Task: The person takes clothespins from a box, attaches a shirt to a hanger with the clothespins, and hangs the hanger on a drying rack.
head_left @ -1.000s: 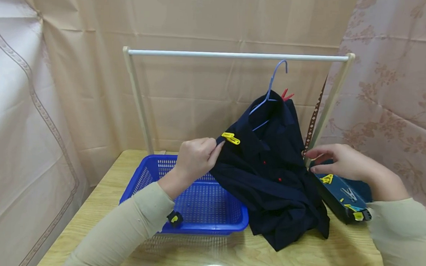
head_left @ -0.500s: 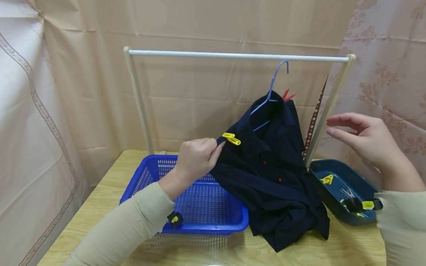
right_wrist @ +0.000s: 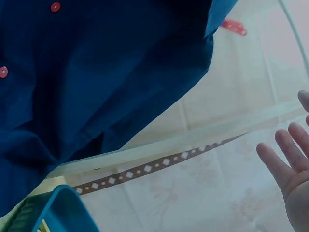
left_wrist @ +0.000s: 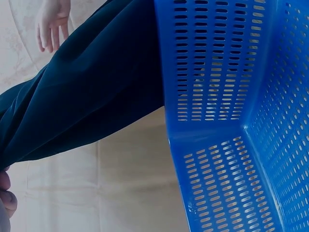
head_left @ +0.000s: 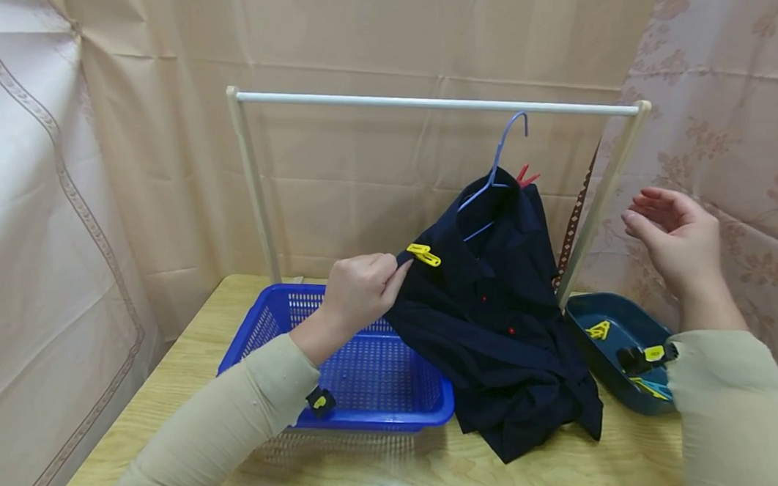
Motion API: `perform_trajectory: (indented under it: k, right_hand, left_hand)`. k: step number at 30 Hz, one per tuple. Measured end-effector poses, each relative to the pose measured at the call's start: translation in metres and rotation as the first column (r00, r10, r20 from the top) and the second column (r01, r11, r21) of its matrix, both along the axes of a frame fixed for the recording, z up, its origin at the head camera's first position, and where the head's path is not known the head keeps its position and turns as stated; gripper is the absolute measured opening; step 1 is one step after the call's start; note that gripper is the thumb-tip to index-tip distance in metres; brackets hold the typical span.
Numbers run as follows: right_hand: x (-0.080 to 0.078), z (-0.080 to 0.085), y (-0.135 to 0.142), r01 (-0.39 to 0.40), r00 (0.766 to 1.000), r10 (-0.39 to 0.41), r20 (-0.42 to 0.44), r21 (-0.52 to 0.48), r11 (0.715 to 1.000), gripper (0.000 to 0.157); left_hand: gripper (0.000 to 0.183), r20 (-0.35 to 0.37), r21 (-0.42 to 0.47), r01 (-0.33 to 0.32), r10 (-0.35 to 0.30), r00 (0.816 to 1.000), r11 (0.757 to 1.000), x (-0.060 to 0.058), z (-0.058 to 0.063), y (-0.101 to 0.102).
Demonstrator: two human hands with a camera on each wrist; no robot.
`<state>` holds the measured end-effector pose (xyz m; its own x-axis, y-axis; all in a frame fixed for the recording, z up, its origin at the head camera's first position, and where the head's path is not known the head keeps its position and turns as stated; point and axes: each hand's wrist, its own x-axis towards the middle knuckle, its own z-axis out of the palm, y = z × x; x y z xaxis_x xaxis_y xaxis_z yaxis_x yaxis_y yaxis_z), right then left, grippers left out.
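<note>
My left hand [head_left: 362, 289] grips the dark navy shirt [head_left: 518, 352] at its left shoulder, right beside a yellow clothespin [head_left: 424, 255] clipped there. Inside the collar sits a blue hanger [head_left: 497, 157], its hook at the white rail's lower edge in the head view. A red clothespin [head_left: 527, 176] is on the far shoulder. Red buttons [right_wrist: 55, 7] run down the shirt front, whose lower part hangs in folds toward the table. Raised to the right of the rack, my right hand [head_left: 683, 233] holds nothing, fingers relaxed and apart from the shirt.
A blue perforated basket [head_left: 373, 417] stands under my left forearm. The rack's white rail [head_left: 370, 102] spans the back on two pale posts. Beneath my right wrist is a dark teal box [head_left: 610, 372] with several clothespins [head_left: 598, 329], on the wooden table [head_left: 469, 482].
My right hand has moved from the shirt's right edge up and to the right, away from it. The left hand keeps its grip; shirt and hanger have barely shifted.
</note>
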<state>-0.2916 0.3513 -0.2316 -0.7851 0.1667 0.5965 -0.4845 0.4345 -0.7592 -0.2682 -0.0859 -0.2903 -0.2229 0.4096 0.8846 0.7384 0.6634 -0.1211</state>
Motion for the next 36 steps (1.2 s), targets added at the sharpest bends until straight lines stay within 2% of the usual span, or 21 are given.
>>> perform_trajectory:
  k: [2,7,14,25,36]
  right_hand:
    - [-0.006,-0.003,0.002,0.001,0.999,-0.001,0.038,-0.007,1.0,0.05]
    - [-0.02,-0.011,0.0,0.022,0.993,-0.027,0.118,0.046,0.999,0.059]
    - [-0.036,-0.025,-0.003,0.059,0.979,-0.082,0.185,0.127,0.99,0.064]
    - [-0.043,-0.031,-0.007,0.053,0.962,-0.094,0.255,0.163,0.985,0.067]
    - [-0.054,-0.035,-0.013,0.061,0.956,-0.114,0.269,0.196,0.979,0.056]
  left_hand:
    - [0.037,0.005,0.002,0.0,0.0,1.0,1.0,0.0,0.0,0.0]
    - [0.038,0.004,0.011,-0.006,0.006,1.0,1.0,0.0,0.0,-0.001]
    - [0.037,0.01,0.008,0.001,-0.001,1.0,1.0,-0.001,0.0,-0.001]
    - [0.037,0.01,-0.007,-0.016,0.016,1.0,1.0,-0.002,-0.002,-0.001]
    - [0.035,0.01,-0.009,-0.008,0.008,1.0,1.0,-0.002,0.0,-0.001]
